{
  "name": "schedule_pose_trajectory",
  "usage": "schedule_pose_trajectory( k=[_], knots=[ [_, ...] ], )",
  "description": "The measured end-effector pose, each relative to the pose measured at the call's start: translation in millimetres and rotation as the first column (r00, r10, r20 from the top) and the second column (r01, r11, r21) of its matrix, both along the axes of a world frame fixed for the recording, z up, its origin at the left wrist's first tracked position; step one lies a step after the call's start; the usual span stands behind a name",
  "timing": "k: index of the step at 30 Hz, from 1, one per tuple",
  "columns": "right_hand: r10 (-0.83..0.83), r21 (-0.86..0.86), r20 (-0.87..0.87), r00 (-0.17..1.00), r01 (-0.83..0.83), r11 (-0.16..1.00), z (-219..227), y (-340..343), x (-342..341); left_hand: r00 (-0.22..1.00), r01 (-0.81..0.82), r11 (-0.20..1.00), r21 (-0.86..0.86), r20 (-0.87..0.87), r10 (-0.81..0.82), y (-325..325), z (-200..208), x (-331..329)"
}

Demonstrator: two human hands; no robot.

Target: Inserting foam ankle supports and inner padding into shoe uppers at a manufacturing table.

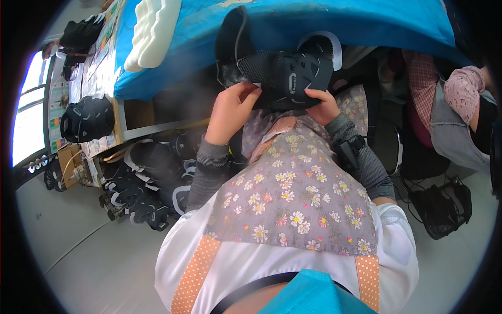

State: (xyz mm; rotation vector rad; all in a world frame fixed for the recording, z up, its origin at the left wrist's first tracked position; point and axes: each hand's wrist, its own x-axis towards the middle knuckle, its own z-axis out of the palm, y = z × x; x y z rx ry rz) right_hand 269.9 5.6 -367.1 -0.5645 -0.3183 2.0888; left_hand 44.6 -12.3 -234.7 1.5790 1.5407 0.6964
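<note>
A black shoe upper with grey stitching and a white-edged collar is held up at the front edge of the blue-covered table. My left hand pinches its near edge between thumb and fingertips, beside a small white spot I cannot make out. At its right end, my right hand grips the upper with the thumb on top and the other fingers mostly hidden beneath. Both hands are closed on the same piece, above my flowered apron.
On the blue table cover lies a white wavy-edged moulded piece. Several black uppers are heaped at lower left, with another black upper on the side bench. A co-worker's sleeve is at right, above a black basket.
</note>
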Motion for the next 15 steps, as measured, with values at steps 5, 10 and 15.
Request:
schedule_pose_trajectory(
  k=[5, 10, 15],
  knots=[
    [-0.046, -0.024, 0.011, 0.999, 0.046, 0.999, 6, -1, 0, 0.988, 0.058, 0.998, -0.022, -0.143, -0.06, -5, 5, -5],
    [-0.076, -0.071, 0.008, 0.997, 0.076, 0.995, 7, -2, 0, 0.994, -0.108, 0.978, 0.179, 0.033, 0.104, -9, 3, -11],
    [-0.085, -0.149, -0.065, 0.994, 0.075, 0.986, -8, -4, -5, 0.984, 0.096, 0.661, 0.744, -0.172, 0.051, -18, 0, -21]
  ],
)
